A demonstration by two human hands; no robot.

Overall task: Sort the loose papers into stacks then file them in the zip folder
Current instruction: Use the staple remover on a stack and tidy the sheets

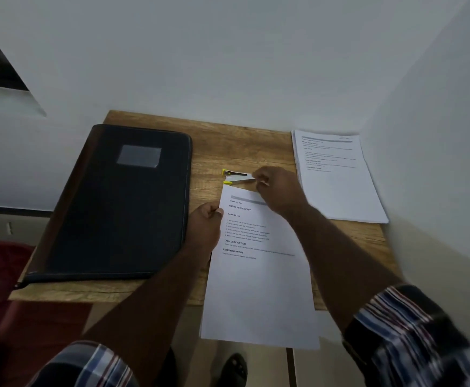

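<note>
A sheaf of printed papers (259, 263) lies on the wooden worktop (245, 143), its near end overhanging the front edge. It is pinched at its upper left margin by the left hand (204, 222), thumb on top and fingers curled beneath. The right hand (277, 188) is closed around the rear end of a small yellow stapler (235, 177), which sits on the worktop just beyond the top edge of the sheaf. A second stack of papers (337, 177) rests at the right, against the wall, well apart from the first. The dark zip folder (122, 202) lies closed at the left, just beside the left hand.

The papers are judged light, thin and limp; an unsupported overhang will likely droop, and loose sheets may slide over one another if they are gripped at one corner only. Hold is best taken along an edge, with thumb above and fingers below, the sheets squared first. The folder looks stiff and heavier, probably with a smooth cover, and is best lifted by its long edge or opened flat where it lies. The zip pull cannot be made out.
</note>
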